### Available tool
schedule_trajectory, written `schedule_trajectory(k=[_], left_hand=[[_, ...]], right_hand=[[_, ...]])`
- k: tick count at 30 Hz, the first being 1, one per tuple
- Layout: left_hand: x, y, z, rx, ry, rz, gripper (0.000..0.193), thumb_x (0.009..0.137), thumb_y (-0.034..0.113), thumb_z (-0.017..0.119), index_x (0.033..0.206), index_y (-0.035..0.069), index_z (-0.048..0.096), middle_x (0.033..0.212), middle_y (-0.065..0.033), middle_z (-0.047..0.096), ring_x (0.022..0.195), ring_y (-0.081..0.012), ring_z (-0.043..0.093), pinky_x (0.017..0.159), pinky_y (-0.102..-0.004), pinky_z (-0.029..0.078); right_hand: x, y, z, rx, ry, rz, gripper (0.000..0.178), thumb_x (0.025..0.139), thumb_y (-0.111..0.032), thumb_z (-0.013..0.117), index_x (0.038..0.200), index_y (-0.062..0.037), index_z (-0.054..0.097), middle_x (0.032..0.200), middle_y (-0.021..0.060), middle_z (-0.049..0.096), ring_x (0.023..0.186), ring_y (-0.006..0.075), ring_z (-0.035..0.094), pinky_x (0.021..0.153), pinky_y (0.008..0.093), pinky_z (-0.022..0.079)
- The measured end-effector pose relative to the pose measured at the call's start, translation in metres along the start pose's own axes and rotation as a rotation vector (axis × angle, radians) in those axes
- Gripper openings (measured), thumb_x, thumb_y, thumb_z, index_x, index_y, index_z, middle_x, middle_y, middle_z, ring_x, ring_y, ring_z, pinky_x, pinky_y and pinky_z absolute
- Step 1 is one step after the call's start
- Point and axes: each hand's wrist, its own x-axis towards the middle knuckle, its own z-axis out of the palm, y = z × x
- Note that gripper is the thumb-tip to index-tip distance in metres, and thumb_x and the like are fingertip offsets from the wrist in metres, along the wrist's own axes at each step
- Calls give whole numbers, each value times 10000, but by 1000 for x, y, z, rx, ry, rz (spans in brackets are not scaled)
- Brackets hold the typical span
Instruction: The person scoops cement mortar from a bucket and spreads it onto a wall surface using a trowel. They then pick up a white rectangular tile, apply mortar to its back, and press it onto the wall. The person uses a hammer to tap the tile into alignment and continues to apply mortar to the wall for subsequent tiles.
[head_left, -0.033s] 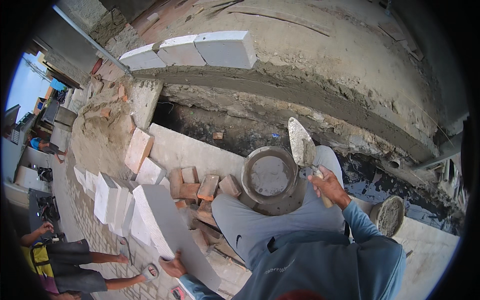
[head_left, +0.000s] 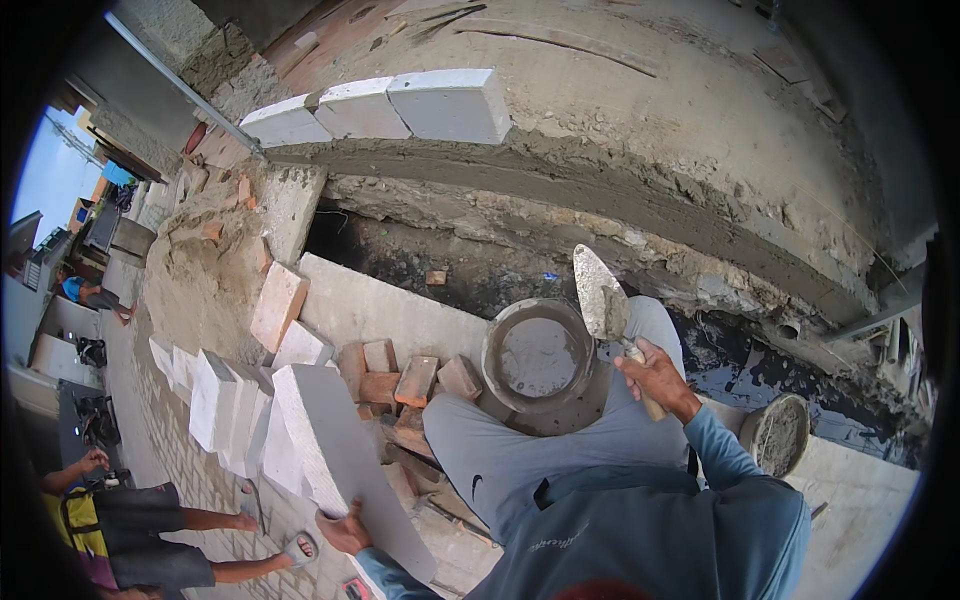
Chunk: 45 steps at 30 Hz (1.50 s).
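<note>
My left hand [head_left: 345, 528] grips the long edge of a big pale lightweight block [head_left: 365, 470], tilted beside a row of similar white blocks [head_left: 235, 420]. In my right hand [head_left: 656, 380] is the handle of a pointed trowel [head_left: 602, 300]; its mortar-smeared blade points away from me. Below and left of the blade, a round bucket [head_left: 500, 390] with wet grey mix or water stands between my legs. Across the trench, three white blocks [head_left: 447, 105] sit end to end on a strip of mortar [head_left: 640, 195].
Red bricks [head_left: 416, 381] lie in a loose pile left of my knee. Ahead runs a trench [head_left: 450, 255] with dark water at right. A second bucket [head_left: 780, 435] of mortar stands at right. A sand heap [head_left: 205, 275] lies left. A person [head_left: 130, 530] is at lower left.
The whole view has shifted slightly. The block in my left hand has moved a little to the right. Both hands keep their holds.
</note>
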Motion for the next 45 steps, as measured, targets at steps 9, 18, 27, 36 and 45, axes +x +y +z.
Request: schedule_trajectory(k=[9, 18, 27, 36, 45], left_hand=[[67, 103, 99, 67, -172, 335, 930, 559, 400, 930, 1302, -47, 594, 1275, -260, 640, 1209, -439, 583, 1048, -482, 449], [105, 158, 140, 460, -272, 449, 969, 633, 587, 875, 1414, 102, 570, 1402, -136, 608, 1313, -316, 550, 1076, -462, 429], [96, 88, 137, 322, -298, 356, 1034, 652, 514, 896, 1496, 107, 459, 1389, -233, 577, 1269, -388, 572, 1078, -459, 453], [67, -25, 111, 74, -303, 332, 1081, 600, 248, 928, 1501, -8, 391, 1334, -232, 592, 1242, -398, 574, 1057, -439, 463], [15, 92, 96, 421, -230, 391, 989, 620, 341, 855, 1495, 108, 456, 1337, -150, 595, 1092, -402, 580, 1000, -499, 424]], right_hand=[[3, -12, -35, -783, -51, -134, 791, 1005, -609, 500, 1440, 51, 460, 1227, 309, 646, 1164, 451, 625, 992, 495, 487], [67, -23, -1, -1569, -44, -412, 485, 1016, -484, 518, 1355, -150, 612, 1125, 91, 729, 1023, 336, 702, 991, 620, 460], [168, 47, 86, -1573, -392, -309, 380, 952, -343, 610, 1188, -53, 678, 978, 181, 742, 910, 384, 722, 853, 506, 515], [101, 0, 42, -1078, -453, 29, 600, 986, -467, 593, 1314, 35, 601, 1214, 277, 661, 907, 404, 702, 874, 445, 540], [65, 3, 64, -864, -306, 202, 572, 1024, -465, 539, 1166, 87, 591, 1019, 284, 683, 854, 421, 680, 819, 460, 529]])
